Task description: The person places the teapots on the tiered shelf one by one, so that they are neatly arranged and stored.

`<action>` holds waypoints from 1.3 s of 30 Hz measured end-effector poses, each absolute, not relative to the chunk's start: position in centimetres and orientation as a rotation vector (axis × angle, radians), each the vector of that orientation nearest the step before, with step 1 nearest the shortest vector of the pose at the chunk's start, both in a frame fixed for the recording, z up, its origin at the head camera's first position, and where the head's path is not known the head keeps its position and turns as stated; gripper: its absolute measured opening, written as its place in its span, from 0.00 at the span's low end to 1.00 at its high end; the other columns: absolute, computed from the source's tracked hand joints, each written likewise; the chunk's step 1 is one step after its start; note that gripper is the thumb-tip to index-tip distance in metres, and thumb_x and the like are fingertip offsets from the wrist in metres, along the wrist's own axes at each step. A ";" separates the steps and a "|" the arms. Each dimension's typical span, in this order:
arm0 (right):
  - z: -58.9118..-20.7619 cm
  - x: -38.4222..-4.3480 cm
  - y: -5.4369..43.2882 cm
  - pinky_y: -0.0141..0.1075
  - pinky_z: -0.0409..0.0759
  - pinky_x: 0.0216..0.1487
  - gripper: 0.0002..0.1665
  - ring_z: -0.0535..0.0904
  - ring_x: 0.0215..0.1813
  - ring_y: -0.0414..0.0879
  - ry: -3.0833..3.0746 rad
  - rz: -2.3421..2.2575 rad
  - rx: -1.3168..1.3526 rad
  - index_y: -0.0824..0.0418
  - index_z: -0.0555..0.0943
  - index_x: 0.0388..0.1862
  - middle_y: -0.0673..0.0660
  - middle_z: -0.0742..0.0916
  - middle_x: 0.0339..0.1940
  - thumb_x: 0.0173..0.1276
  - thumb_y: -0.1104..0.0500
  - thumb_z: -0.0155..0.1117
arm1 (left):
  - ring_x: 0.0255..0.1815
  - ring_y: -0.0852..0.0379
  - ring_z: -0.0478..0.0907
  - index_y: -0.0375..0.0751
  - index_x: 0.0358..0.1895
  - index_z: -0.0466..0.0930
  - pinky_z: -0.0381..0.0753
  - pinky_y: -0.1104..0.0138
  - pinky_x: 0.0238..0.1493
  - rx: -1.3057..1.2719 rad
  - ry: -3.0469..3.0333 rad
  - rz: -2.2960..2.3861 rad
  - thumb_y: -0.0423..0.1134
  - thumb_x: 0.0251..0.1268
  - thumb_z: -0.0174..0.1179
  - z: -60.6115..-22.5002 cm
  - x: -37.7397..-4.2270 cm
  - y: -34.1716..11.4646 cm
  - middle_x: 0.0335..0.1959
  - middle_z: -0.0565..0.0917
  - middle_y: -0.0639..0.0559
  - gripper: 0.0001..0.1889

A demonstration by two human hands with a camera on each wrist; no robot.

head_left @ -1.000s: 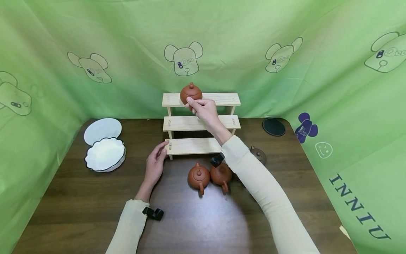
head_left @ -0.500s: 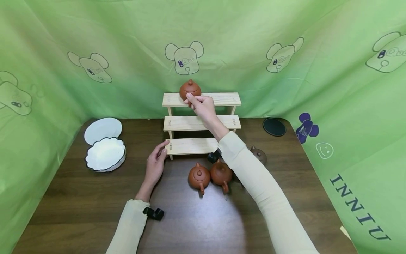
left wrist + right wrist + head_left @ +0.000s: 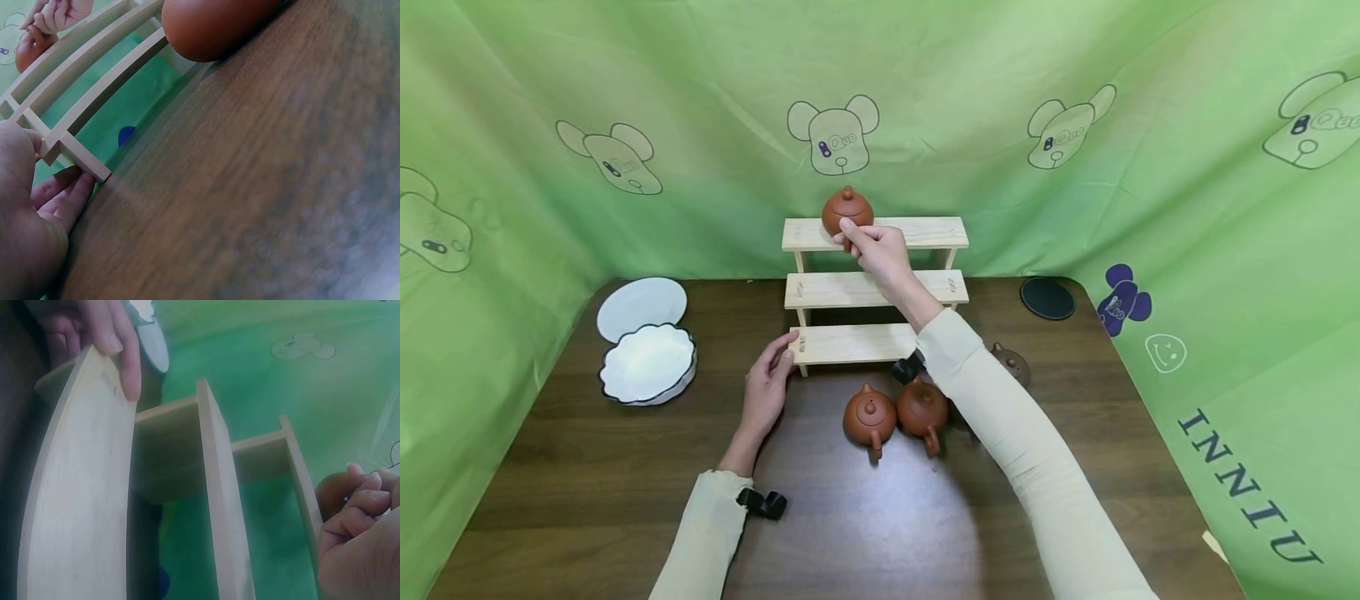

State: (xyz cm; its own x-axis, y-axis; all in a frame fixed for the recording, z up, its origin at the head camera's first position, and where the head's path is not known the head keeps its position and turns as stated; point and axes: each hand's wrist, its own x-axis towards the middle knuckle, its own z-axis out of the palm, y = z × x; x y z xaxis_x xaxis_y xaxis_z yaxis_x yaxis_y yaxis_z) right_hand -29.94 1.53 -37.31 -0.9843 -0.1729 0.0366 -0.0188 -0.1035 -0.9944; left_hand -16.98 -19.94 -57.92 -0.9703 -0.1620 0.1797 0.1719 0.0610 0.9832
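My right hand pinches the handle of a reddish-brown clay teapot at the top board of a three-tier wooden display stand. The teapot's lid and knob face up; its handle is mostly covered by my fingers. In the right wrist view the fingers are curled beside the top board, hiding much of the pot. My left hand grips the left end of the lowest board, with fingers over the top and the thumb at the front edge. The left wrist view shows the other fingers by the stand's foot.
Two more reddish teapots stand side by side before the stand. A darker brown teapot is partly behind my right sleeve. White scalloped bowl and white plate lie left; a black round coaster lies back right.
The teapot in my right hand has shifted slightly up and left over the top board, and the right forearm has followed. My left hand keeps its place on the stand.
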 end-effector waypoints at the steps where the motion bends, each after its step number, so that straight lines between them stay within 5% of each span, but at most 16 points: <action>1: -37.3 -29.9 1.6 0.26 0.59 0.21 0.28 0.64 0.20 0.35 2.017 -2.255 -0.222 0.61 0.85 0.20 0.52 0.89 0.28 0.85 0.53 0.70 | 0.67 0.57 0.84 0.52 0.74 0.85 0.87 0.70 0.62 -0.005 -2.098 -2.006 0.44 0.89 0.60 -58.1 -17.1 -20.0 0.75 0.83 0.50 0.18; 7: -37.2 -30.0 2.1 0.26 0.56 0.20 0.25 0.63 0.17 0.34 1.944 -2.291 -0.239 0.60 0.88 0.23 0.52 0.88 0.26 0.85 0.55 0.69 | 0.68 0.58 0.83 0.56 0.74 0.84 0.85 0.72 0.63 0.033 -2.143 -1.995 0.45 0.89 0.60 -58.9 -17.7 -20.3 0.76 0.82 0.53 0.19; 18: -37.2 -30.1 3.9 0.24 0.62 0.20 0.16 0.66 0.19 0.35 1.990 -2.310 -0.217 0.63 0.93 0.33 0.48 0.81 0.19 0.83 0.58 0.71 | 0.59 0.61 0.83 0.48 0.73 0.86 0.86 0.74 0.55 -0.010 -2.116 -1.892 0.44 0.89 0.60 -56.0 -16.3 -19.5 0.72 0.84 0.45 0.18; 27: -37.5 -29.1 6.2 0.24 0.61 0.21 0.15 0.66 0.20 0.34 2.067 -2.266 -0.261 0.65 0.93 0.37 0.47 0.81 0.19 0.82 0.57 0.72 | 0.64 0.59 0.83 0.45 0.74 0.84 0.85 0.74 0.59 0.001 -2.132 -1.900 0.43 0.90 0.58 -54.9 -15.4 -18.7 0.74 0.83 0.41 0.19; 33: -37.3 -27.8 8.5 0.25 0.61 0.23 0.16 0.65 0.20 0.34 2.180 -2.190 -0.258 0.62 0.94 0.37 0.49 0.80 0.20 0.82 0.53 0.72 | 0.67 0.59 0.83 0.53 0.74 0.84 0.84 0.73 0.62 0.031 -2.160 -1.929 0.45 0.90 0.58 -56.3 -16.2 -19.3 0.74 0.83 0.51 0.19; 39: -37.7 -26.6 10.1 0.24 0.61 0.21 0.17 0.66 0.20 0.33 2.193 -2.167 -0.278 0.67 0.93 0.40 0.46 0.80 0.19 0.83 0.53 0.71 | 0.67 0.59 0.82 0.44 0.75 0.83 0.84 0.76 0.61 0.035 -2.177 -1.896 0.41 0.91 0.56 -54.5 -15.3 -18.5 0.75 0.82 0.40 0.19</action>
